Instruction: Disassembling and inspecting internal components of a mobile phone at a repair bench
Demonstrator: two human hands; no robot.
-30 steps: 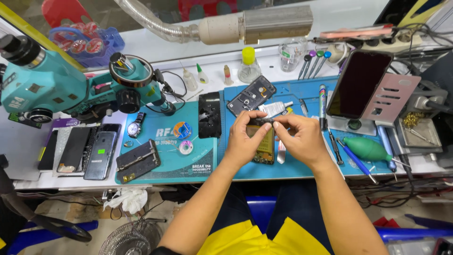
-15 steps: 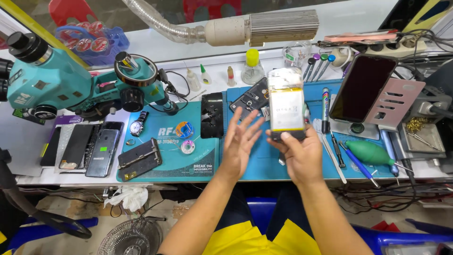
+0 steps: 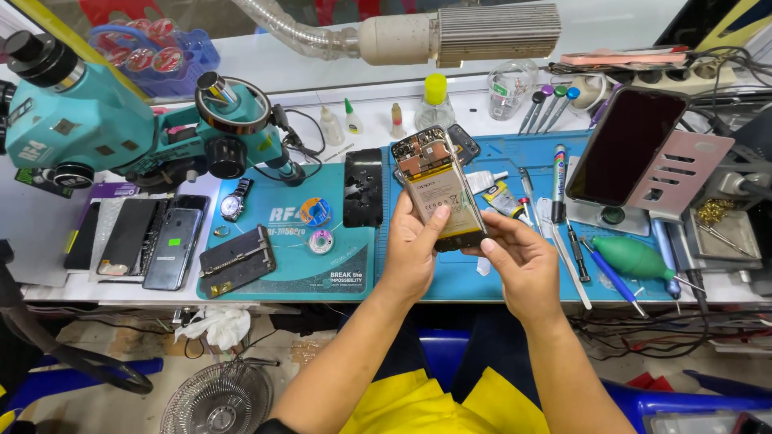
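I hold an opened smartphone (image 3: 438,189) above the blue work mat (image 3: 515,273), its back cover off so the white battery and the circuit board at the top show. My left hand (image 3: 414,249) grips its left edge, thumb resting on the battery. My right hand (image 3: 519,261) holds the lower right corner with the fingertips. Just behind the phone on the mat lies another dark phone part (image 3: 465,145), partly hidden.
A teal microscope (image 3: 121,128) stands at the left. Several phones (image 3: 145,241), a watch (image 3: 234,203) and a black back cover (image 3: 363,186) lie on the teal mat. Screwdrivers (image 3: 555,173), a green blower (image 3: 635,257) and a propped phone (image 3: 623,145) are at the right. Bottles line the back.
The phone was pressed flat on the mat a second ago; I have since lifted it, and now both hands hold it tilted with the left thumb on the battery.
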